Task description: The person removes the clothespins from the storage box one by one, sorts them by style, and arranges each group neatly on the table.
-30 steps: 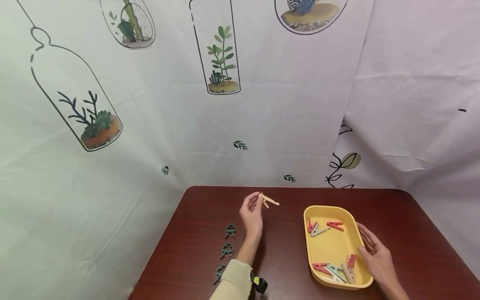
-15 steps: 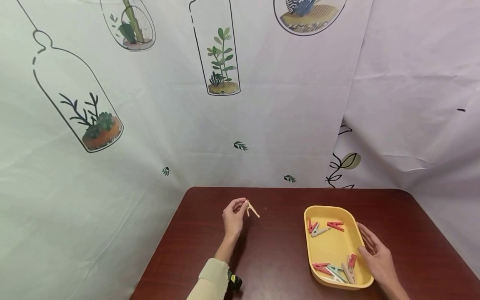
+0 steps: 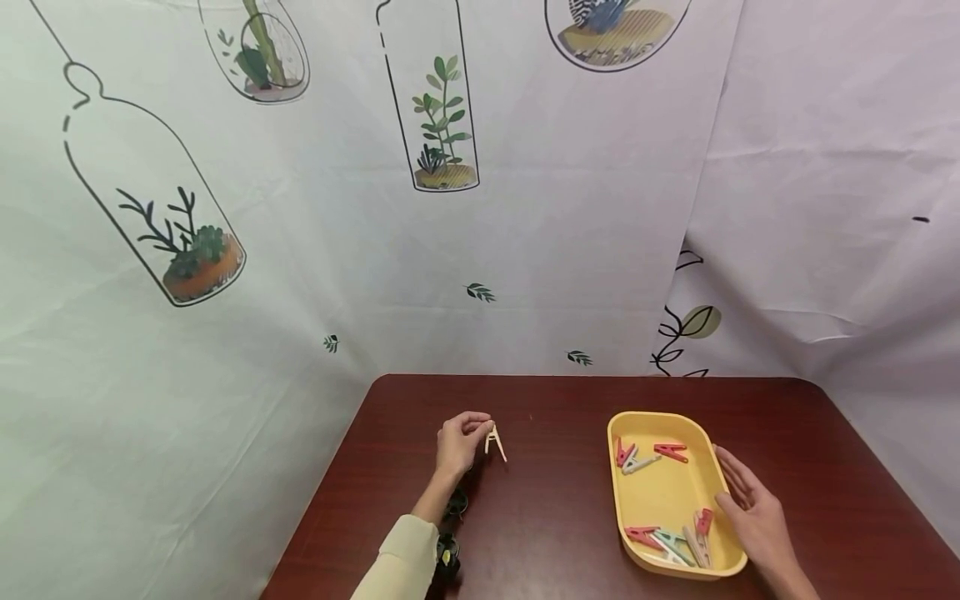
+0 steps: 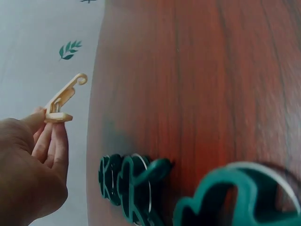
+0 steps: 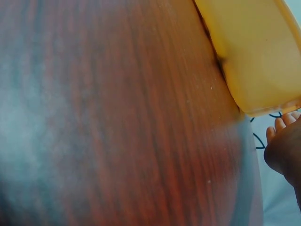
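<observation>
My left hand point(image 3: 457, 446) pinches a cream clothespin point(image 3: 492, 437) by one end, just above the left part of the table, with its two legs pointing down. In the left wrist view this clothespin point(image 4: 67, 95) sticks out between thumb and fingertips. At the right, my right hand point(image 3: 757, 517) holds the side of a yellow tray point(image 3: 660, 496), thumb on the rim and fingers along the outer wall. Lying in the tray are several clothespins, among them a red one point(image 3: 671, 451), a whitish one point(image 3: 639, 462) and a green one point(image 3: 675, 546).
Dark green plastic pieces with thin metal rings point(image 4: 225, 175) stand in a row on the table's left side, partly hidden by the left forearm in the head view. The reddish-brown table point(image 3: 555, 500) ends at a printed cloth backdrop point(image 3: 570, 250).
My left hand has moved left and toward me with the cream clothespin, turning its legs from sideways to downward. The right hand and tray have stayed put.
</observation>
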{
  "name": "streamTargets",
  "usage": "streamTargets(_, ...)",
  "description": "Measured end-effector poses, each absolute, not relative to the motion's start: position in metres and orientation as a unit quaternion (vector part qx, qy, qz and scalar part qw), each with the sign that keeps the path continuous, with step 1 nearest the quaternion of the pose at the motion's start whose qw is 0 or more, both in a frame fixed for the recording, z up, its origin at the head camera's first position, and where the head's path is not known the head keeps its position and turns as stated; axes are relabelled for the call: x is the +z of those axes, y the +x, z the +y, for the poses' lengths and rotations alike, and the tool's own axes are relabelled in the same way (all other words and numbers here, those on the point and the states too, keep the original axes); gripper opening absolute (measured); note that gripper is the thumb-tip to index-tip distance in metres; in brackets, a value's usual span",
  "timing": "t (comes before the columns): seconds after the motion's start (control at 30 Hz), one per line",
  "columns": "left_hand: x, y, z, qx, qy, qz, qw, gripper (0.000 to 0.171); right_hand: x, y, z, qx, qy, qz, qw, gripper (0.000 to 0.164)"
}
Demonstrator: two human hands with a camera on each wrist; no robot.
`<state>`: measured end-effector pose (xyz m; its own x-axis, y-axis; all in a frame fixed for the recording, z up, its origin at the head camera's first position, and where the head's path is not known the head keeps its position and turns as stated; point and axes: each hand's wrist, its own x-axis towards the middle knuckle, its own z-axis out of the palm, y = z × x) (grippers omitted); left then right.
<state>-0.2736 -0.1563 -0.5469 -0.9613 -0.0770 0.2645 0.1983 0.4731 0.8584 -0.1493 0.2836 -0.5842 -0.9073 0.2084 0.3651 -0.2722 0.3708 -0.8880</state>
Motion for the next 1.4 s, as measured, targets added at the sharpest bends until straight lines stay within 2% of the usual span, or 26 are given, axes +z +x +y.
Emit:
streamTargets(0.27,-0.551,-0.273,-0.161,-0.47,-0.045,-0.877,0.09,0.009,-0.583,-0.148,0.283,0.561,0.03,-0.797,0.22,0.058)
streamTargets(0.57,-0.558,-0.275,-0.164,-0.428,-0.065,-0.899,0.068,0.01,-0.582,-0.149,0.283,0.561,0.01,-0.802,0.206,0.058)
streamTargets(1.03,-0.564,-0.283,-0.16,-0.357,-0.07,-0.926,0.101,0.009,-0.583,-0.148,0.283,0.557,0.013,-0.803,0.212,0.058)
streamTargets(1.3,-0.556,-0.286,-0.158,-0.361,-0.048,-0.918,0.158,0.012,-0.582,-0.148,0.284,0.559,0.021,-0.799,0.219,0.059)
streamTargets(1.4,-0.55,-0.288,-0.155,-0.374,-0.043,-0.906,0.195,0.015,-0.583,-0.148,0.284,0.56,0.021,-0.799,0.217,0.059)
